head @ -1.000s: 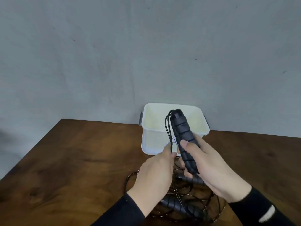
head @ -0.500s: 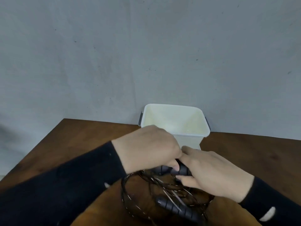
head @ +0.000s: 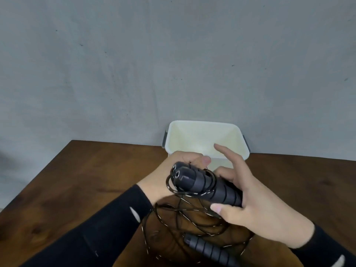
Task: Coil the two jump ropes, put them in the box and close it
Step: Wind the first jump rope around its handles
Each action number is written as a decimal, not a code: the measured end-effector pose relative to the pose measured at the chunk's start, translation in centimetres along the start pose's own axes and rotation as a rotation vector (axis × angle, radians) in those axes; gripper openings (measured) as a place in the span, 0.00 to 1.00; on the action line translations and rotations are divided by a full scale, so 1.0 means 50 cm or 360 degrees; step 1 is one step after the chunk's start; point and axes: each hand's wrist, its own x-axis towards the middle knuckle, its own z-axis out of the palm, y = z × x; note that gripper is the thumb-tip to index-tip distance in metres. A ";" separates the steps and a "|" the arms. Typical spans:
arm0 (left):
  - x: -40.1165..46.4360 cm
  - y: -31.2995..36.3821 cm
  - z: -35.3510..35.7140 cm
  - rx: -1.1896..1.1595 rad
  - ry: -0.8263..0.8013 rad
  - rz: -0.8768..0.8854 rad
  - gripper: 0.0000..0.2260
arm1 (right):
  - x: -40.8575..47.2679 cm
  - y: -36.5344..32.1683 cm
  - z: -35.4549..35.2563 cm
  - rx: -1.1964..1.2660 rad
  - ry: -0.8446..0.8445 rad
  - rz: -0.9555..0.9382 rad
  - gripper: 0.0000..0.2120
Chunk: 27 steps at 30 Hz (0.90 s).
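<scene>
Before a grey wall, on the brown desk [head: 77, 180], one open white box [head: 207, 137] stands far while the right hand [head: 256, 205] grips two black handles [head: 208, 186], the left hand [head: 173, 174] is closed on the thin rope [head: 185, 214], and a third handle [head: 208, 250] lies near.

R hand [head: 256, 207] grips paired black handles [head: 208, 186], cord [head: 192, 214] looped round them; L hand [head: 173, 174] fisted just behind. Second rope's handle [head: 208, 249] on table [head: 86, 180]. White box [head: 206, 137] open.
</scene>
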 end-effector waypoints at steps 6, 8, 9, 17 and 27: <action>-0.027 0.011 0.059 0.0288 0.0348 -0.0006 0.20 | 0.009 -0.004 -0.008 0.0166 0.0373 -0.0157 0.25; -0.037 0.021 0.070 0.0353 0.0316 0.0039 0.17 | 0.020 -0.007 -0.019 0.0172 0.0488 -0.0148 0.22; -0.042 0.020 0.071 0.0377 0.0287 0.0028 0.15 | 0.027 -0.007 -0.023 0.0146 0.0529 -0.0135 0.22; -0.065 0.065 0.069 0.0589 0.0165 -0.0014 0.13 | 0.047 -0.007 -0.045 -0.0128 0.0647 0.0084 0.20; -0.075 0.119 0.047 0.1435 0.0146 0.0032 0.11 | 0.040 0.001 -0.054 -0.1149 0.0363 0.0329 0.32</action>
